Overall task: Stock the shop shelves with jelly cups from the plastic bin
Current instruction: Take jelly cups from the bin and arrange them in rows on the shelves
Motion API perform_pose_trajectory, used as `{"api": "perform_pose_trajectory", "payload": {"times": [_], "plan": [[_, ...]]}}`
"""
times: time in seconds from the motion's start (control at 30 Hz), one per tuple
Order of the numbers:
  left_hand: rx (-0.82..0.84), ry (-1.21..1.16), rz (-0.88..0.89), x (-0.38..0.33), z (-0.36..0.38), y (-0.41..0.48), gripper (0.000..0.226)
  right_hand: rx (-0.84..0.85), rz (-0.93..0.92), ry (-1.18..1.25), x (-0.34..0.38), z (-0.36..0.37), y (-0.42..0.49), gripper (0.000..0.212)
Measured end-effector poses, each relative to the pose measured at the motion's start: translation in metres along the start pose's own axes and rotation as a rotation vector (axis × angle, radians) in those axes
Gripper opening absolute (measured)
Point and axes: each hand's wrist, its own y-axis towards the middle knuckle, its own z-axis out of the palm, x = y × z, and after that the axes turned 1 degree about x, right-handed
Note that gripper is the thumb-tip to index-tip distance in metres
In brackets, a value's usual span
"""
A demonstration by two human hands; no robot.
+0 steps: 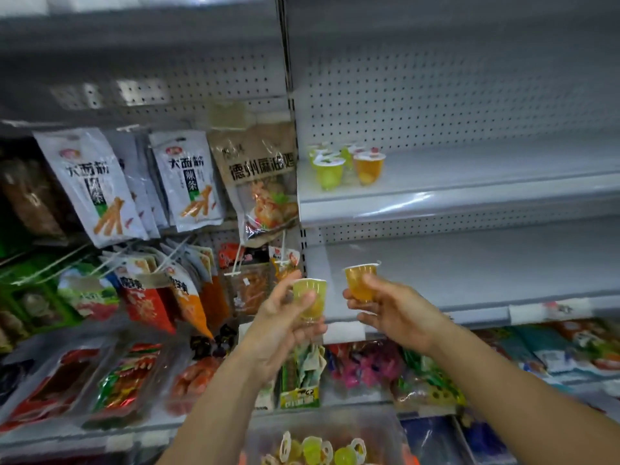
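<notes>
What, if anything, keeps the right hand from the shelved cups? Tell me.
Likely yes: nothing visible. The right hand, gripping an orange cup, has open air up to the cups on the shelf.

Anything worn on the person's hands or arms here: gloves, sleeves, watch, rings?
Left hand and right hand are bare: no gloves, rings, watch or bands visible. No sleeve shows on either arm up to the frame edge.

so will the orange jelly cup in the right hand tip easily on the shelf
Probably somewhat: the orange jelly cup tapers toward a narrow base, so a nudge could topple it. Its thin clear wall likely flexes if the right hand squeezes.
</notes>
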Motion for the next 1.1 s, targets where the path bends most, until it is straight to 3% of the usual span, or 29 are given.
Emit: {"api": "perform_pose_trajectory", "payload": {"times": [0.2, 0.37, 0.6, 0.73, 0.9, 1.1], "plan": [[-0.084, 0.274, 0.292, -0.061, 0.055, 0.009, 0.061, 0.039, -0.225, -0.173, 0.078, -0.006, -0.005, 0.048], [-0.16, 0.409, 0.435, -0.105, 0.093, 0.036, 0.045, 0.102, -0.378, -0.274, 0.149, -0.016, 0.001, 0.029], [-0.238, 0.594, 0.529, -0.161, 0.117, 0.099, 0.05, -0.145, -0.449, -0.42, 0.221, -0.044, 0.052, 0.025], [-0.277, 0.698, 0.509, -0.186, 0.129, 0.139, 0.054, -0.23, -0.454, -0.564, 0.248, -0.061, 0.096, 0.029], [-0.335, 0.841, 0.439, -0.205, 0.137, 0.198, 0.063, -0.287, -0.381, -0.719, 0.26, -0.076, 0.163, 0.017], [-0.377, 0.866, 0.374, -0.217, 0.136, 0.238, 0.058, -0.394, -0.229, -0.885, 0.258, -0.101, 0.237, 0.032]]}}
